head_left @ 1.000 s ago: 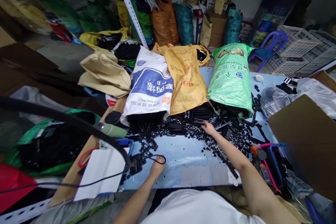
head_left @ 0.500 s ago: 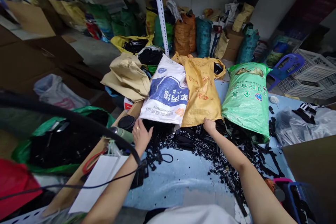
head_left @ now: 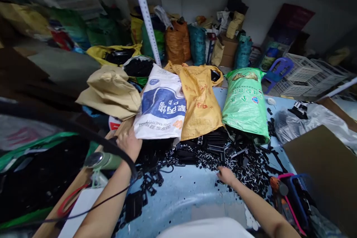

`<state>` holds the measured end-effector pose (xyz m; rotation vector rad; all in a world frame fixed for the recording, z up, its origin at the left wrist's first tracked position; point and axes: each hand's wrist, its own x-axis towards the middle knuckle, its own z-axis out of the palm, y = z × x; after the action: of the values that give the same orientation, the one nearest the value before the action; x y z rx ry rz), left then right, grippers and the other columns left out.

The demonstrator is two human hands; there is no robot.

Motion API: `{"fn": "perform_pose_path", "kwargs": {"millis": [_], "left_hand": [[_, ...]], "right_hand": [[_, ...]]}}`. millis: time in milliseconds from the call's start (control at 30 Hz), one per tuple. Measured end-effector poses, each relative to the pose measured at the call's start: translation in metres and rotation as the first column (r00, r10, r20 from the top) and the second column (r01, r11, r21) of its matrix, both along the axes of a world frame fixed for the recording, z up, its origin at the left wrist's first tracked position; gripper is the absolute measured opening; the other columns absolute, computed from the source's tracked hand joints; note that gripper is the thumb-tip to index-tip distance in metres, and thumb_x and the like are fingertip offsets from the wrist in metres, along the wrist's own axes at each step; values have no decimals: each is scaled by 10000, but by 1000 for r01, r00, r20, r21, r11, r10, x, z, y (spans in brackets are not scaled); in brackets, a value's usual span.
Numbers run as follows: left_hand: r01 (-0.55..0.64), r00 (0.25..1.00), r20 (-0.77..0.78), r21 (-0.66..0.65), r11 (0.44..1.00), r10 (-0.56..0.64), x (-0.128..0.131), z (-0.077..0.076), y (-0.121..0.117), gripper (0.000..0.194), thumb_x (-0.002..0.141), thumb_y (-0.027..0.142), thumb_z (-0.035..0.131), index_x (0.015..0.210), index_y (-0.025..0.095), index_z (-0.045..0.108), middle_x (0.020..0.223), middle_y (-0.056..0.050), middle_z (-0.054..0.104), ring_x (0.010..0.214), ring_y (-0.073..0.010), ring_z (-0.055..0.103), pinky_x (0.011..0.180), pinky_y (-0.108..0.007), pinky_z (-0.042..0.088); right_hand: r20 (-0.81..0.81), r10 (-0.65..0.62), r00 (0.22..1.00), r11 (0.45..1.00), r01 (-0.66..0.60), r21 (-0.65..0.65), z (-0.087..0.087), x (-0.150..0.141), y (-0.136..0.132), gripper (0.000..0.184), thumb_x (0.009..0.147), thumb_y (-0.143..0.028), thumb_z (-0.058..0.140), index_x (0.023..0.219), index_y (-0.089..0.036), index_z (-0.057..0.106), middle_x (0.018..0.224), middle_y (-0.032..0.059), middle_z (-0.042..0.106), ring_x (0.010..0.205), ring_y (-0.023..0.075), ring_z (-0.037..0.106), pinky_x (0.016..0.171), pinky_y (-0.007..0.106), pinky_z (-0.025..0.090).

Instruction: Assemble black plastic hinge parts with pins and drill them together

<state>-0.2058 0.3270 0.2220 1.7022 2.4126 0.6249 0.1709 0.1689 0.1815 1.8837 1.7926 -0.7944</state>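
My left hand (head_left: 129, 143) is at the lower left corner of a white and blue woven sack (head_left: 163, 106), its fingers bent against the sack's edge. My right hand (head_left: 226, 176) is low over the near edge of a heap of small black and metallic parts (head_left: 212, 158). Its fingers are curled together, and anything between them is too small to make out. A yellow sack (head_left: 202, 106) lies beside the white one. Further right, a green sack (head_left: 247, 106) has black parts at its mouth. All three mouths face me on the blue table (head_left: 178, 189).
A green flask (head_left: 107, 160) and a wooden edge stand near my left forearm. A dark cable (head_left: 92, 134) crosses above that arm. At right are a cardboard flap (head_left: 312, 178), a blue basket (head_left: 299, 197) and clear plastic bags (head_left: 323, 119). Filled sacks line the wall behind.
My right hand has let go of the yellow sack's mouth and moved down toward me over the small parts. My left hand stays by the white sack's corner. The view has turned right.
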Motion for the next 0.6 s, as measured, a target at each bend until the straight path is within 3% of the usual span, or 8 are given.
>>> {"fn": "perform_pose_path", "kwargs": {"millis": [100,167,267,300,367,467,533,600], "left_hand": [[105,993,33,204,973,-114,30,-31,-53,591,780,296,464,1303,41,360,1363,-262,342,1277,-372,296,994,-571,281],[196,971,85,263,945,-225,49,-65,-100,598,777,339,440,1296,49,372,1361,-248,355,1286,-372,298,1025,-578,258],[429,881,172,102,897,-441,70,-122,-169,577,726,351,435,1224,61,457,1248,-216,492,1180,-378,451,970,-521,399],[541,819,221,11,841,-529,75,-138,-188,545,710,331,449,1199,94,488,1205,-183,539,1140,-367,496,953,-494,434],[650,746,293,-128,749,-598,84,-157,-218,472,696,264,458,1150,158,532,1160,-130,590,1129,-332,522,957,-450,453],[736,676,327,-257,626,-661,93,-154,-240,396,720,239,464,1100,194,564,1173,-106,595,1156,-285,515,982,-384,444],[799,596,318,-323,507,-737,93,-138,-242,389,747,230,446,1120,195,553,1219,-100,569,1179,-248,499,1007,-345,417],[848,495,308,-374,375,-812,88,-122,-240,405,773,219,417,1159,165,526,1263,-107,537,1210,-222,469,1036,-325,374]], "right_hand": [[-30,-111,993,989,108,-101,-15,-1,-71,301,751,-189,539,1028,-161,654,1031,122,671,1000,251,613,828,298,454],[-60,-192,980,973,182,-144,-23,-7,-113,260,690,-169,585,928,-172,689,977,101,689,966,259,627,803,306,468],[-100,-307,946,943,288,-166,-34,-20,-156,150,612,-129,643,733,-198,698,849,52,706,910,256,644,745,287,484],[-110,-343,933,931,323,-167,-36,-23,-166,118,593,-114,661,670,-201,686,791,39,704,882,254,650,717,277,487],[-116,-417,902,905,399,-147,-40,-28,-180,119,589,-78,673,591,-195,652,707,26,685,833,240,657,675,260,484],[-127,-528,839,849,525,-64,-40,-34,-201,114,697,-66,629,651,-171,637,712,19,661,794,177,646,678,240,484],[-154,-601,785,794,608,4,-38,-44,-223,60,806,-156,582,768,-143,627,760,9,640,748,132,624,669,242,498],[-206,-659,724,725,684,84,-34,-62,-252,158,868,-274,530,886,-136,605,833,8,621,727,108,601,647,246,509]]}}
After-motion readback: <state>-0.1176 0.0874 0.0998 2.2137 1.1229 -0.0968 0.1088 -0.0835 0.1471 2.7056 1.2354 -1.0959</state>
